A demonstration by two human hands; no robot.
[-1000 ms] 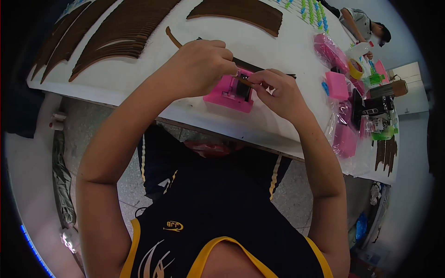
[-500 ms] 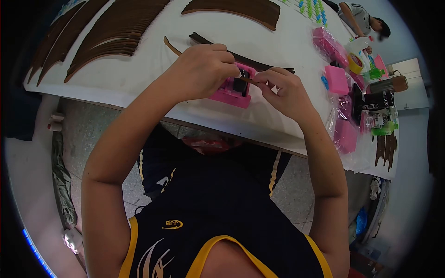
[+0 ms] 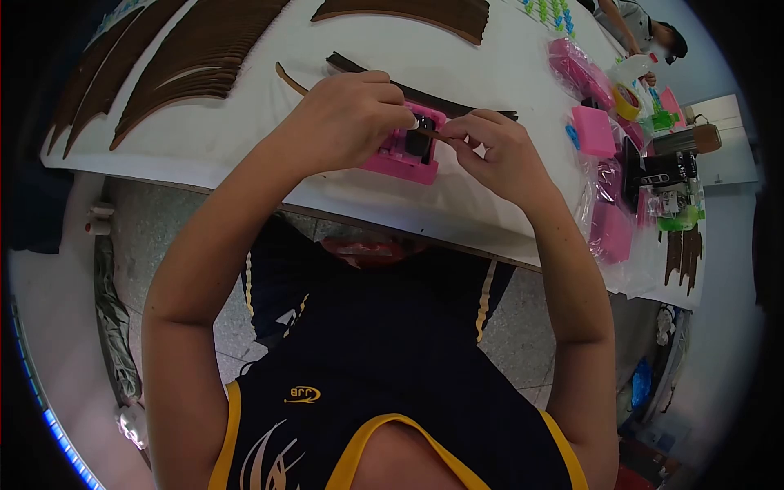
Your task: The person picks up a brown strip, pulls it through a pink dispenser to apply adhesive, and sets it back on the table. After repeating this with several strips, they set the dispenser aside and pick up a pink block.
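Note:
A thin brown strip (image 3: 291, 79) runs beneath my left hand (image 3: 353, 119), which is closed on it above a pink holder (image 3: 406, 168) with a black part in it. My right hand (image 3: 494, 153) pinches the strip's other end at the holder's right side. The strip crosses over the black part. Behind both hands a dark curved strip (image 3: 433, 101) lies on the white table.
Stacks of brown strips (image 3: 200, 61) lie at the left, another stack (image 3: 408, 15) at the back. Pink blocks (image 3: 594, 131), yellow tape (image 3: 626, 102) and a black device (image 3: 665, 170) crowd the right side. A person (image 3: 633, 28) is at the back right.
The camera view has shifted slightly. Both hands stay closed at the pink holder, and the right hand's fingers look a little more closely bunched.

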